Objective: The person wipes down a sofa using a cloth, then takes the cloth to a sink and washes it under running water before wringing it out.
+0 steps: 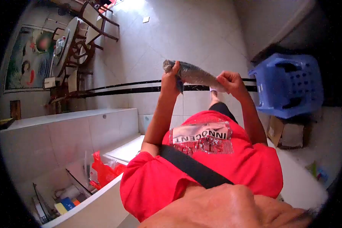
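Note:
Stretched between my two hands is a long, grey, silvery thing [197,75] that looks soft or wrapped; its kind cannot be made out. My left hand [170,81] is closed round its left part, with the thumb over it and a rough rounded end sticking out beyond. A dark bluish piece [180,85] hangs below that hand. At the other end, the fingers of my right hand [231,84] pinch the narrower tip. Both hands are held out in front of my red shirt [216,167], above the tiled floor [148,64].
A blue plastic basket or stool [288,85] stands right, above a cardboard box [287,133]. A low tiled wall [114,121] runs on the left, with a red plastic bag [102,171] in an open compartment. Wooden chairs [98,26] and a table [66,43] are at upper left.

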A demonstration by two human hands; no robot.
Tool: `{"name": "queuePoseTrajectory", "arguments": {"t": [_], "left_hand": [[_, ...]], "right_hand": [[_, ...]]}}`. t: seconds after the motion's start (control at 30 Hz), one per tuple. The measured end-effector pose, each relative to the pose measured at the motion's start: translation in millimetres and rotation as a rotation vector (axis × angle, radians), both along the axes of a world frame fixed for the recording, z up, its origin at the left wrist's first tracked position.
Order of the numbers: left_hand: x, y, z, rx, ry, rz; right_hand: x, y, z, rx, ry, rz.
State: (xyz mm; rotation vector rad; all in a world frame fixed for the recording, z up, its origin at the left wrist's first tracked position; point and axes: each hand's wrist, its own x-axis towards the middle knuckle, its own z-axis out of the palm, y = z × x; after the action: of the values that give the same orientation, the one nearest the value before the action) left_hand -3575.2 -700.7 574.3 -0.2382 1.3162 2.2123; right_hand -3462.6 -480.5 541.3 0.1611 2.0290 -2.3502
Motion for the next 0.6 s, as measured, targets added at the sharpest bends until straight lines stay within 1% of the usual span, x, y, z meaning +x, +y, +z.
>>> {"name": "queuePoseTrajectory", "arguments": {"t": [0.03, 0.07, 0.1, 0.17, 0.23, 0.27, 0.3, 0.33, 0.37, 0.43, 0.5, 0.53, 0.57, 0.6], "left_hand": [[11.8, -18.9, 2.6, 0.002, -0.002, -0.015], [-13.7, -6.5, -0.6, -0.022, -0.033, -0.012], [-36.0, 6.4, -2.5, -0.031, -0.046, 0.016], [-85.3, 29.1, -5.7, 0.037, -0.150, 0.087], [-117.5, 51.3, -1.0, 0.066, -0.108, 0.122], [-15.1, -13.5, 3.3, 0.138, -0.082, 0.079], [3.0, -27.0, 2.9, 0.193, -0.077, 0.053], [-3.7, -27.6, 0.3, 0.199, -0.096, 0.013], [-3.2, -28.5, -2.9, 0.197, -0.090, 0.026], [-13.6, -18.1, -10.7, 0.376, -0.177, -0.027], [-33.7, -4.2, -15.3, 0.389, -0.161, -0.050], [-38.0, -2.6, -13.9, 0.421, -0.141, -0.082], [-43.8, 0.7, -7.7, 0.452, -0.125, -0.117], [-58.0, 8.1, -9.1, 0.488, -0.130, -0.202]], "right_hand": [[13.8, -15.6, 7.7, 0.030, 0.044, -0.036], [-10.8, -1.0, 8.4, 0.064, -0.084, -0.045], [-39.4, 14.4, 6.1, 0.056, -0.096, -0.017], [-99.5, 40.2, -2.6, 0.066, -0.111, -0.128], [-148.3, 69.9, -9.3, 0.025, -0.124, -0.040], [-47.2, 2.0, -3.0, 0.222, 0.031, -0.198], [-32.2, -13.8, -1.2, 0.401, 0.169, -0.340], [-37.9, -14.3, 9.4, 0.482, 0.167, -0.245], [-40.3, -24.3, 17.5, 0.478, 0.174, -0.233], [-59.3, -39.1, 27.6, 0.690, 0.676, -0.084], [-90.3, -44.8, 3.9, 0.780, 0.762, 0.060], [-102.5, -51.5, -1.1, 0.814, 0.796, -0.008], [-111.2, -47.6, -3.0, 0.818, 0.797, -0.020], [-123.9, -33.9, -2.9, 0.809, 0.767, -0.026]]}}
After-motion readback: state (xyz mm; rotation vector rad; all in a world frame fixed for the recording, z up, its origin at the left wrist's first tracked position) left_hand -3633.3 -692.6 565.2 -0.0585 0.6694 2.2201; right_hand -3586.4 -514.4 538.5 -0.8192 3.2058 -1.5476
